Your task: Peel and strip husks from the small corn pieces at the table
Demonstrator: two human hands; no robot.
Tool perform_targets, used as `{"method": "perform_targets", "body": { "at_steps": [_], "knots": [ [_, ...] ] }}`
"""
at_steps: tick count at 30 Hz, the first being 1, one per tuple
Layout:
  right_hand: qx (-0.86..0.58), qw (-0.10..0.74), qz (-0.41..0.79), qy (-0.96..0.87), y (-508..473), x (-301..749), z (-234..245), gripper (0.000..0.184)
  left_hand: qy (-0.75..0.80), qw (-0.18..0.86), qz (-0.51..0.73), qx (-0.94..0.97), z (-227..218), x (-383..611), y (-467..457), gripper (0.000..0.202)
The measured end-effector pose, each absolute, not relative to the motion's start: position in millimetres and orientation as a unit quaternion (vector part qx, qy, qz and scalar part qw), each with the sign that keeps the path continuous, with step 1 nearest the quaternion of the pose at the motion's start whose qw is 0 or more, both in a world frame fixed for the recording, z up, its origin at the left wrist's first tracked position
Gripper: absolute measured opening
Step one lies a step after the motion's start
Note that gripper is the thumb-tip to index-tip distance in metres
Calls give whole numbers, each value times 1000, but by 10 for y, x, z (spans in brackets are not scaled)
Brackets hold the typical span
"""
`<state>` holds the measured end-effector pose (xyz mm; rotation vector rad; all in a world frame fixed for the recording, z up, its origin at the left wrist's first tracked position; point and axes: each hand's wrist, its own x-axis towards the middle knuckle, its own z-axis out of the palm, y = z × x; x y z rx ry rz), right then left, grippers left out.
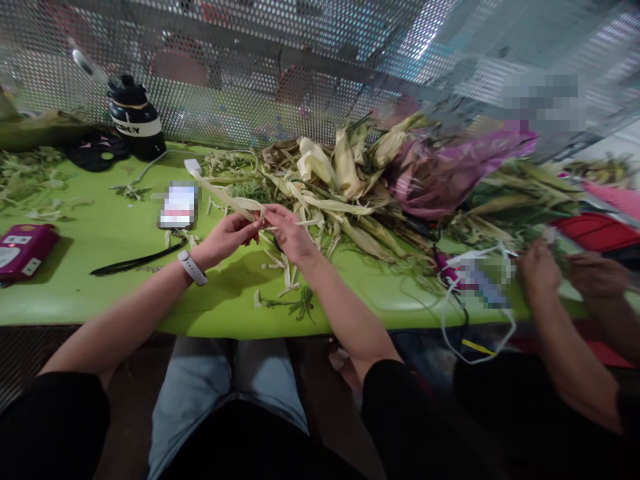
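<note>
One purple box (30,250) with white panels sits at the far left of the green table (210,313). Behind it lie loose husk scraps (37,177) and a black mask (97,152). A black bottle (135,120) stands upright just beside the mask, near the perforated metal panel (225,87). A phone (179,205), its screen blurred, rests between the bottle and the person's arms; a black strap (140,259) extends from its lower end.

Left hand (235,235): wrist fitted with a white watch (192,268); fingers pinched together on a pale husk strip (225,196). The strip is above the table, slanting up and left from the fingers. Right hand (287,232): fingertips closed on the strip next to those of the left hand; exact contact is partly hidden.

Beyond the right hand, a heap of corn husks (370,230) spreads toward a crumpled purple bag (425,177). At far right, a second person's hands (540,272) are raised near a red item (600,233).
</note>
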<state>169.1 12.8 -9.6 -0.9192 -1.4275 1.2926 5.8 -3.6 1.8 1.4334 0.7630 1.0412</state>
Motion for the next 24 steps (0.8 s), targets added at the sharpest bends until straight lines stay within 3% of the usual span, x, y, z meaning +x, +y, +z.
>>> {"method": "perform_targets", "body": {
  "at_steps": [6, 9, 12, 15, 24],
  "knots": [
    [-442, 630, 336, -543, 308, 2016, 33, 50, 359, 541, 418, 635, 52, -21, -6, 25],
    [-384, 554, 426, -603, 254, 2103, 158, 55, 333, 565, 328, 680, 96, -50, -32, 30],
    [-357, 443, 513, -642, 119, 2005, 199, 41, 298, 591, 274, 698, 116, -40, -64, 30],
    [-335, 388, 565, -647, 21, 1835, 154, 38, 277, 603, 267, 699, 93, -1, -75, 31],
    [-366, 484, 519, -602, 9, 1674, 7, 30, 273, 609, 250, 702, 3, 43, -37, 29]
  ]
}}
